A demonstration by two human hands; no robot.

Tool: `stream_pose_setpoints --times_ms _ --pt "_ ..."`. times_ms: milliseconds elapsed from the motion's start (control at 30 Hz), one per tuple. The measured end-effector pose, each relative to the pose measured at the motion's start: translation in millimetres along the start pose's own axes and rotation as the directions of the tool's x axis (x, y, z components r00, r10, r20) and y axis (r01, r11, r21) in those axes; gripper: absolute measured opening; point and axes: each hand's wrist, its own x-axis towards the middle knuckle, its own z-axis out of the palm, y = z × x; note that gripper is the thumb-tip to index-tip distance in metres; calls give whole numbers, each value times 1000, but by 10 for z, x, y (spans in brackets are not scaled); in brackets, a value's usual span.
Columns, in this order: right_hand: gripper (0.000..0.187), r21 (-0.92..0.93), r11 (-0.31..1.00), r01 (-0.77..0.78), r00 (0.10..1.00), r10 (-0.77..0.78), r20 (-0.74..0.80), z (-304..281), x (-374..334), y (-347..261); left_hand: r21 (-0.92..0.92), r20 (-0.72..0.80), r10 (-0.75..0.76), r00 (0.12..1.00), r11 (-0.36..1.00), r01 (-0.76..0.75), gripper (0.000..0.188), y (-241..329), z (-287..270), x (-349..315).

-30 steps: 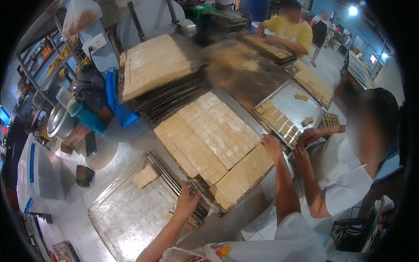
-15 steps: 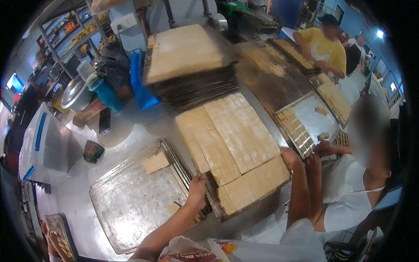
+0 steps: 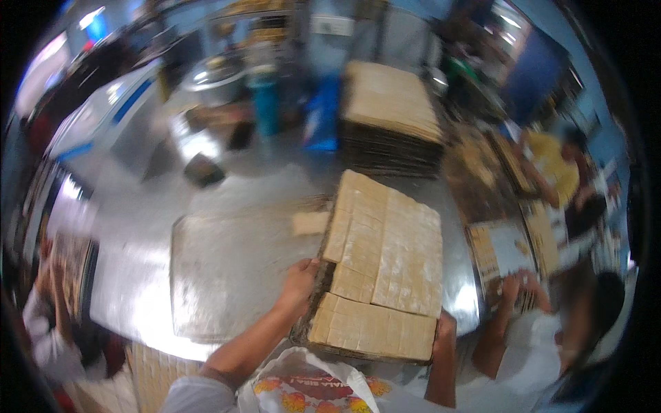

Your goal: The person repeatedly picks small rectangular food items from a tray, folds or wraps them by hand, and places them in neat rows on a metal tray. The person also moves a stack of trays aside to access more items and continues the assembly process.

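Both my hands hold a dark baking tray [image 3: 313,313] covered with pale, floury slabs of dough [image 3: 406,241], scored into rectangles. My left hand [image 3: 299,281] is closed round the tray's left edge. On the opposite edge, my right hand [image 3: 445,334] grips near the front corner, its fingers partly hidden. The tray is close to my body, over the table's front edge. To its left lies a bare metal tray [image 3: 234,275], with a small dough piece [image 3: 310,222] at its far right corner, beside the tray I hold.
Farther back on the metal table [image 3: 261,182] stands a tall stack of trays [image 3: 392,148] topped with dough. A blue packet [image 3: 322,113], a teal bottle [image 3: 265,103] and a clear bin [image 3: 113,127] are at the back left. Co-workers handle trays on both sides.
My view has swung to the right and blurred. The held tray has turned and come closer to me, away from the tall stack, with both hands still on it.
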Motion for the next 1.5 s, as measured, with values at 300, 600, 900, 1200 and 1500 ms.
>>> stream_pose_setpoints --times_ms 300,600,900,1200,1500 --pt "26 -416 897 146 978 -69 194 1107 -384 -279 -367 -387 -223 895 928 73 34 405 -1274 -1219" --pt "23 -566 821 75 842 252 478 3009 -68 860 -494 -717 -327 615 861 -119 22 155 -2677 -2241" --pt "22 -663 749 -7 637 514 575 4351 -543 1779 -364 -789 -291 541 931 -31 21 -629 -4066 -2501" --pt "21 -287 800 526 -216 452 865 4688 -753 2772 103 -856 -244 456 785 612 41 -1214 -5735 -2193" --pt "40 -598 629 497 -175 747 641 4957 -1129 2425 65 -910 -105 401 919 388 30 -1339 -6035 -2284"
